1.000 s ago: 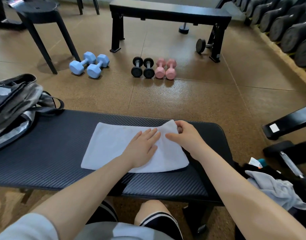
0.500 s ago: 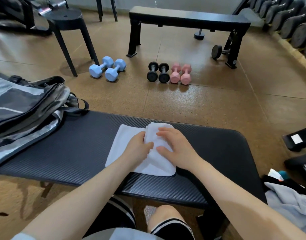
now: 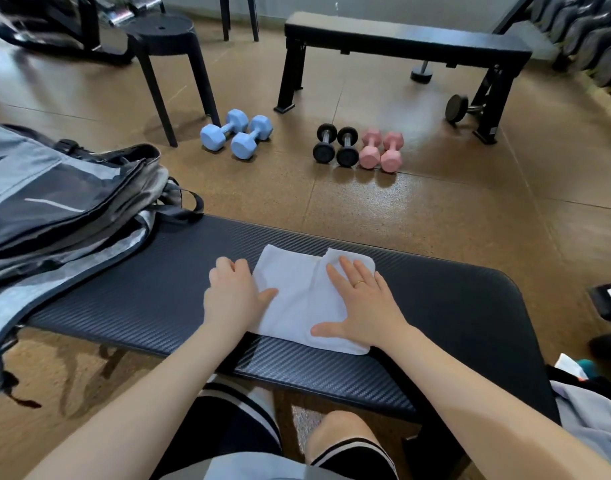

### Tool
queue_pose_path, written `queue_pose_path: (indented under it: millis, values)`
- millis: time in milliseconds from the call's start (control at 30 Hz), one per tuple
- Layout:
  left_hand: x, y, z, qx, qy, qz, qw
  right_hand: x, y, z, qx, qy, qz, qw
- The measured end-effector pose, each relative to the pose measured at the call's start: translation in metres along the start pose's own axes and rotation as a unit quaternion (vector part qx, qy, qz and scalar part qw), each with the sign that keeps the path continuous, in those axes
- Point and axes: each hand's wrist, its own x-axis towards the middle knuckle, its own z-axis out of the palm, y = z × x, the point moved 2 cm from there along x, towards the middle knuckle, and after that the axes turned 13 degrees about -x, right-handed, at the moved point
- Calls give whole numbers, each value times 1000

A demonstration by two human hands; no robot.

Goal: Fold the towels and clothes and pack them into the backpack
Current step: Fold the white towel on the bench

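A small white towel (image 3: 299,292), folded over on itself, lies on the black padded bench (image 3: 453,306) in front of me. My right hand (image 3: 363,303) lies flat on the towel's right half with fingers spread. My left hand (image 3: 233,294) rests at the towel's left edge, its thumb on the cloth and its fingers curled down onto the bench beside the edge. A grey and black backpack (image 3: 65,209) lies on the left end of the bench, its opening facing the towel. More clothes (image 3: 595,420), grey and black, are piled at the right edge of the view.
Blue dumbbells (image 3: 236,133), black dumbbells (image 3: 335,145) and pink dumbbells (image 3: 380,150) stand on the brown floor beyond the bench. A black stool (image 3: 165,39) and a second black bench (image 3: 401,46) stand farther back. A dumbbell rack fills the upper right corner.
The towel's right side has been folded over to the left, making it narrower. My right hand let go and now lies flat on it; my left hand slid to the left edge.
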Motion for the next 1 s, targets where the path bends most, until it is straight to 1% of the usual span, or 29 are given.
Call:
queue_pose_path:
  millis: [100,167,233,267,333,367,400,467,500,533,567,633,667,700,733,767,800,833,867,900,933,1000]
  values:
    - [2,-7,-4,43,-33,-49,997,1,-5,1,18,10,16,1000]
    - [6,-11,-4,56,-81,-79,992,2,-7,1,26,9,24,999]
    - [8,-14,-8,14,-138,-100,985,2,-8,1,29,12,30,999]
    - [8,-13,-12,-40,-154,-99,982,2,-8,1,31,14,33,999]
    - [2,-6,-21,-188,-149,-75,968,2,-10,3,36,15,40,998]
    - [-2,0,-26,-255,-137,-46,956,2,-13,3,41,16,42,998]
    - [-6,7,-29,-297,-114,-6,948,2,-17,4,50,17,47,997]
    - [-17,24,-32,-310,-73,93,943,6,-28,5,107,29,78,991]
    - [-22,32,-30,-316,-67,128,938,9,-32,6,170,46,96,980]
    - [-25,39,-25,-330,-76,146,929,11,-34,7,252,75,109,959]
    - [-28,43,-21,-344,-86,158,921,12,-33,11,352,99,113,924]
    - [-34,48,-8,-341,-116,172,917,4,-24,12,544,138,110,820]
    - [-37,48,1,-324,-135,187,918,-3,-15,13,602,153,111,776]
    - [-40,46,11,-293,-154,211,920,-10,-5,13,627,167,110,753]
    - [-44,43,22,-246,-167,250,922,-18,6,11,609,189,102,763]
    - [-51,41,30,-181,-170,299,922,-24,16,8,543,226,75,805]
    - [-56,37,39,-116,-161,345,917,-29,23,3,434,268,22,860]
    - [-61,33,46,-73,-143,380,911,-31,25,0,323,296,-45,898]
    - [-65,29,51,-58,-130,401,905,-31,22,-1,231,302,-112,918]
    - [-68,25,54,-67,-125,408,902,-27,18,2,164,288,-171,928]
    - [-70,22,55,-96,-129,407,899,-23,13,3,118,256,-215,935]
    - [-75,16,55,-175,-121,393,895,-13,7,8,66,188,-256,946]
